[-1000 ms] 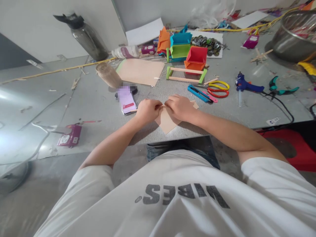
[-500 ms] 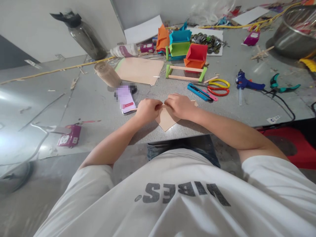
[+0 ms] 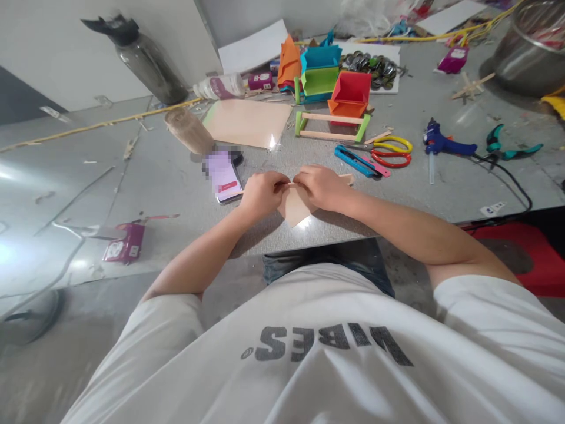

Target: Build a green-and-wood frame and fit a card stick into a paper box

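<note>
Both hands work close together at the top edge of a tan sheet of paper (image 3: 296, 209), whose lower corner points toward the table's front edge. My left hand (image 3: 263, 193) is closed, thumb and fingers pinching that edge. Beside it, my right hand (image 3: 322, 185) pinches the same edge, its fingertips nearly touching the left ones. A thin light strip shows between the fingertips, and a pale end sticks out left of my left hand over a phone (image 3: 226, 176). Another tan end shows behind my right hand. I cannot tell whether these ends belong to one stick.
Behind the hands lie a blue utility knife (image 3: 356, 161), scissors (image 3: 392, 158) and a green-ended stick frame (image 3: 332, 134). Coloured paper boxes (image 3: 351, 91) stand farther back. Right are a glue gun (image 3: 449, 144) and pliers (image 3: 507, 150); left, a tan roll (image 3: 189, 129) and a larger tan sheet (image 3: 247, 121).
The paper's lower corner has risen and drawn back slightly toward the hands, and it catches more light. Both hands keep their pinch in nearly the same place. The view has shifted a little.
</note>
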Motion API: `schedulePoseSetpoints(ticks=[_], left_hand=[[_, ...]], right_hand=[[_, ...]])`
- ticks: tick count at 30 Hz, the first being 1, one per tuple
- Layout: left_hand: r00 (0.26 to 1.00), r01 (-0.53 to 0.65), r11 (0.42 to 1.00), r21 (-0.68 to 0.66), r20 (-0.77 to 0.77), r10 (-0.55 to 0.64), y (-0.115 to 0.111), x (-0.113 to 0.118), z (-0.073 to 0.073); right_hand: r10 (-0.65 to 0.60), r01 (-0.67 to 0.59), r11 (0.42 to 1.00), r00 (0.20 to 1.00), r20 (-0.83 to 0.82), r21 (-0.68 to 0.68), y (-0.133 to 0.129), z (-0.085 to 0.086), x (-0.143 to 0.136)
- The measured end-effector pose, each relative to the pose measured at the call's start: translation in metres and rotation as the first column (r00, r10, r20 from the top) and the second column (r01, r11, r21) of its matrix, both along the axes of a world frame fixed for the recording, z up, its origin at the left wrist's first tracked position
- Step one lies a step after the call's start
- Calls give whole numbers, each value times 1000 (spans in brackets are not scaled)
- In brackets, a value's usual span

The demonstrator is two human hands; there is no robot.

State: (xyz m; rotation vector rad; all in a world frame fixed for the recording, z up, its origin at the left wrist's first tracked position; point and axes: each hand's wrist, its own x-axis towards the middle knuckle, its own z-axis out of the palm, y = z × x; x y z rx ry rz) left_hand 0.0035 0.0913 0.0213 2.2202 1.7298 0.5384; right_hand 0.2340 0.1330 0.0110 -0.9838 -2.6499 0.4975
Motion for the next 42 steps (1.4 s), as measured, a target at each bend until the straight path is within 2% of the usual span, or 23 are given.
schedulePoseSetpoints(ticks=[7,14,20,27,35,42], left_hand=[[999,33,997,-65,-15,-34,2,0,1],[996,-30,999,-40,78,33,0,2,3],[999,17,997,-71,44,-14,2,0,2],[992,-17,1000,-25,125,20,4,-3,-3],[991,95,993,-75,100,-87,4,-5,-4],[989,5,1000,-19,147,-3,3,-4,-2]], right_hand=[[-37,37,999,999,5,21,-2,3,0],[-36,36,999,999,30,-2,-4,8,0],[-56,56,998,998,-15,21,-1,3,0],[-18,19,1000,999,-40,21,1,-1,2],[20,-11,997,993,-119,71,5,-11,3],[67,-65,995,998,-20,81,5,-7,4]])
